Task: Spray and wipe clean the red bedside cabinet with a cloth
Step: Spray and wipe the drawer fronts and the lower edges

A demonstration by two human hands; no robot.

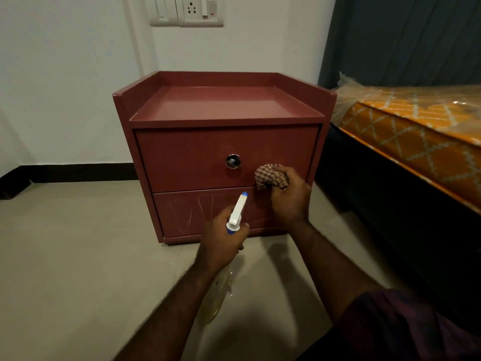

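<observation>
My right hand [289, 198] bunches the checked cloth [270, 176] against the upper drawer [182, 157] of the red cabinet [223, 105], right of the knob [233, 161]. My left hand [221, 239] grips the spray bottle [238, 212], nozzle toward the lower drawer [187, 212].

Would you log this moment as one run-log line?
left hand: grips spray bottle | right hand: presses checked cloth on upper drawer, right of knob | step: wipe red cabinet front

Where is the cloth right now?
In the head view, the cloth is bunched in the right hand, at the lower right of the top drawer, just right of its round knob.
</observation>
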